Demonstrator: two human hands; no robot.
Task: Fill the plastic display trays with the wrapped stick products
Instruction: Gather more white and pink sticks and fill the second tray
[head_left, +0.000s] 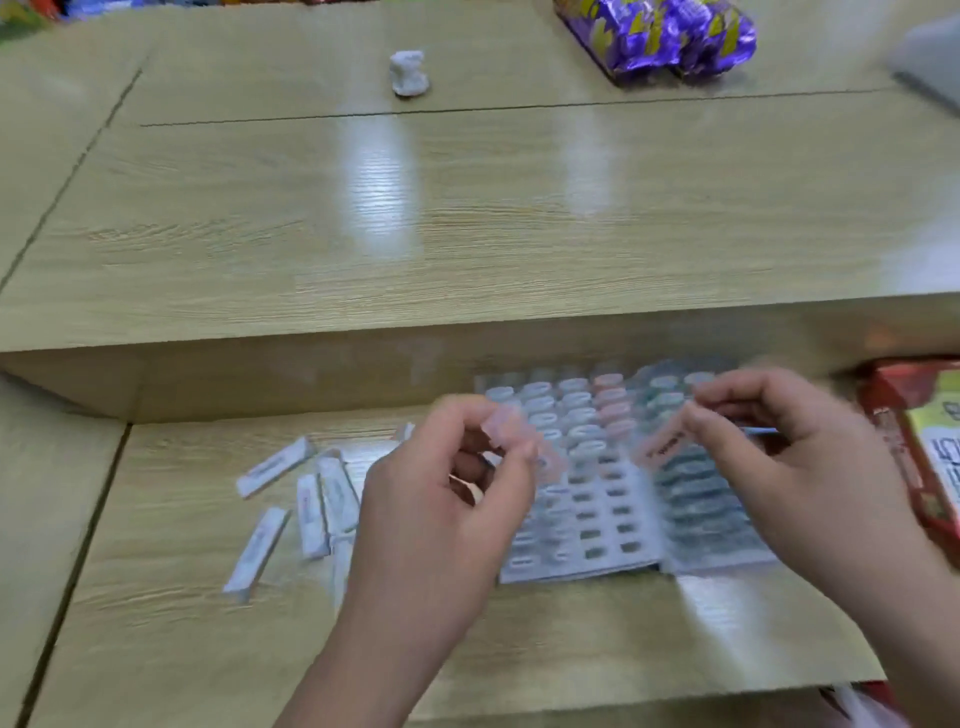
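Head view: above the trays (597, 519), the left hand (441, 499) pinches a pink stick (501, 427) and the right hand (779, 457) pinches a second stick (664, 446), fingers curled. Loose sticks (317, 499) lie at 9 o'clock on the counter (156, 623). They seem light and slippery; pinch the middle.

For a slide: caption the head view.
Left hand and right hand each pinch a wrapped stick over the display trays; loose sticks lie beside.

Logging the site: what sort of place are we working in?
Probably a small shop: purple foil snack packs sit on the stepped wood-grain counter, a red-and-yellow product box lies at the right, and a slotted display tray is partly filled.
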